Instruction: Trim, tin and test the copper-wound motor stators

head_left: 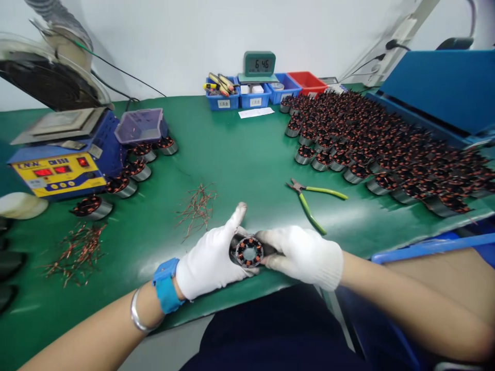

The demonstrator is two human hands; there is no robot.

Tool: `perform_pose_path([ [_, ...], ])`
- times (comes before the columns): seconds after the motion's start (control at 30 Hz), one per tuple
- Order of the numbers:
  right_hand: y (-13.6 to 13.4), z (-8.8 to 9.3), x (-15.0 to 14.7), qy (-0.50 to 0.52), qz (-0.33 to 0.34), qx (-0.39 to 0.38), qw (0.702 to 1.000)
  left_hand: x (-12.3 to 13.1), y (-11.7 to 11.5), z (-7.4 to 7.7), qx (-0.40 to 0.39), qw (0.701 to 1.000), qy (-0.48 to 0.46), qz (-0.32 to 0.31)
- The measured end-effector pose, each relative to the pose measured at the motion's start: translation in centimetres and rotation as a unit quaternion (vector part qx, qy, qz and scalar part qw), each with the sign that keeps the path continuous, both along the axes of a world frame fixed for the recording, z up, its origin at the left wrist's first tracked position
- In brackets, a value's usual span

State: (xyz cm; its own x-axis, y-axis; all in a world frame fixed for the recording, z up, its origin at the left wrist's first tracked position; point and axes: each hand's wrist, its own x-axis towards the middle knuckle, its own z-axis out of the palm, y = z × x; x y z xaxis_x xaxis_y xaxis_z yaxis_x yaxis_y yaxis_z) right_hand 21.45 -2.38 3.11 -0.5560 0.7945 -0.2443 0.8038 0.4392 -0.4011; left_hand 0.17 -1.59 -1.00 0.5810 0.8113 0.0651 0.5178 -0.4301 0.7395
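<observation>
Your white-gloved left grip (216, 255) cups the wound ring (249, 241) from its left, thumb raised clear, while your right grip (305, 255) has its fingers closed on the right side; the ring sits between the two, above the near edge of the green desk (240, 159). At far left you have a yellow-fronted unit (58, 175) with lit red displays, a row of rings (102, 209) along its right side, and a copper wire heap (79, 250) nearer you. A second heap (199, 206) lies just beyond your left grip. Farther back stand blue bins (223, 103), a clock (260, 64) and a red bin (307, 84). Pliers (309, 211) with green handles lie spread beyond your right grip; to the right, crowded rings (363, 139) stand beside a blue case (444, 93).
</observation>
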Motion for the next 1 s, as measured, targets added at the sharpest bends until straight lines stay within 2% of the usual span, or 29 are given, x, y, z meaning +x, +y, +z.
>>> perform_pose_path([
  [0.2,1.5,-0.1,1.2,0.105,-0.028,-0.173,0.979,-0.2,0.2,-0.4,-0.004,1.000,-0.015,-0.021],
  [0.43,1.1,-0.7,1.0,0.128,-0.050,-0.140,0.981,-0.1,-0.1,0.2,-0.005,1.000,-0.013,0.005],
  [0.57,1.1,-0.7,0.6,0.124,-0.084,-0.148,0.978,0.2,-0.5,1.1,-0.074,0.987,-0.094,0.105],
  [0.67,1.0,-0.8,0.5,0.125,-0.095,-0.146,0.977,-0.1,-0.2,1.5,-0.180,0.956,-0.178,0.150],
  [0.73,1.0,-0.8,0.5,0.128,-0.095,-0.141,0.977,-0.6,0.3,1.8,-0.221,0.939,-0.195,0.178],
  [0.8,0.9,-0.8,0.4,0.129,-0.096,-0.137,0.977,-1.2,0.8,2.1,-0.179,0.933,-0.190,0.250],
  [0.87,1.0,-0.8,0.4,0.130,-0.097,-0.133,0.978,-1.6,1.0,2.4,-0.094,0.928,-0.181,0.313],
  [0.9,1.0,-0.8,0.3,0.131,-0.096,-0.130,0.978,-1.6,1.0,2.5,-0.062,0.933,-0.168,0.311],
  [0.93,1.0,-0.7,0.3,0.132,-0.095,-0.127,0.978,-1.5,0.8,2.5,-0.042,0.947,-0.149,0.282],
  [1.0,1.0,-0.7,0.3,0.136,-0.090,-0.126,0.979,-1.1,0.4,2.3,-0.038,0.980,-0.100,0.169],
])
